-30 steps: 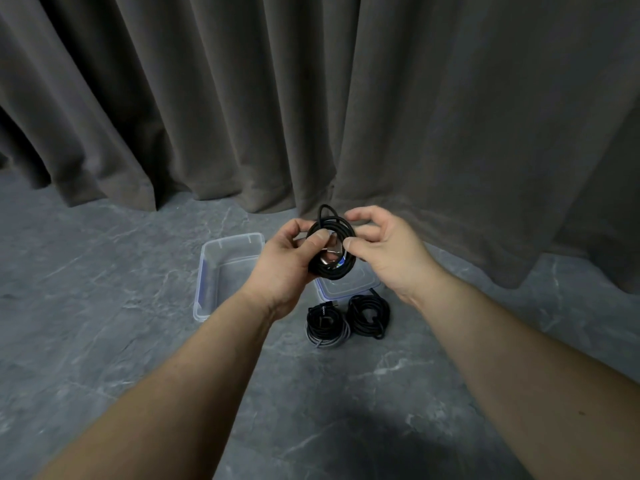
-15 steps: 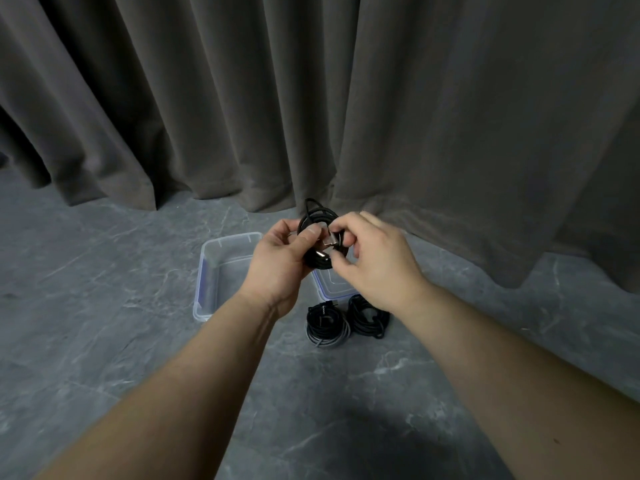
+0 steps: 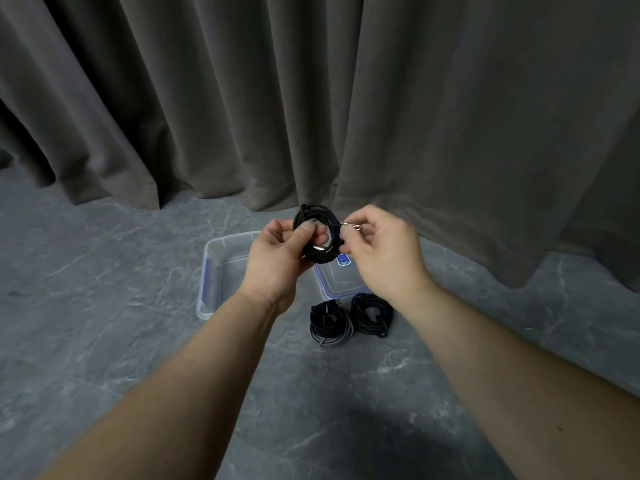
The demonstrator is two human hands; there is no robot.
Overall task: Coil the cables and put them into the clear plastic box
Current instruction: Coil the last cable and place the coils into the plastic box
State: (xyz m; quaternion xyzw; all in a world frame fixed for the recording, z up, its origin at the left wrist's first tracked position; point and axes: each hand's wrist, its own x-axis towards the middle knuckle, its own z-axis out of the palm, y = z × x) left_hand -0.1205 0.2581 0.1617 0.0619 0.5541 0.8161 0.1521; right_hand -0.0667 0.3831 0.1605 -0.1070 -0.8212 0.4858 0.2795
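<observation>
Mid-frame, left hand (image 3: 277, 268) grips black coiled cable (image 3: 320, 233); right hand (image 3: 384, 254) pinches its tie. Two coiled black cables (image 3: 349, 318) await below; clear plastic box (image 3: 211, 271) holds none.

- I see a heavy grey-brown pleated fabric curtain (image 3: 381, 98) hanging to the floor;
- beneath it, I see a dark grey marble-veined stone floor (image 3: 104, 323)

Looks like a bare indoor room, perhaps a staged recording corner rather than a lived-in home. Heavy grey-brown curtains (image 3: 311, 98) hanging in deep folds down to a grey marble-patterned floor (image 3: 104, 289). Cannot tell more about the kind of building from this view.
</observation>
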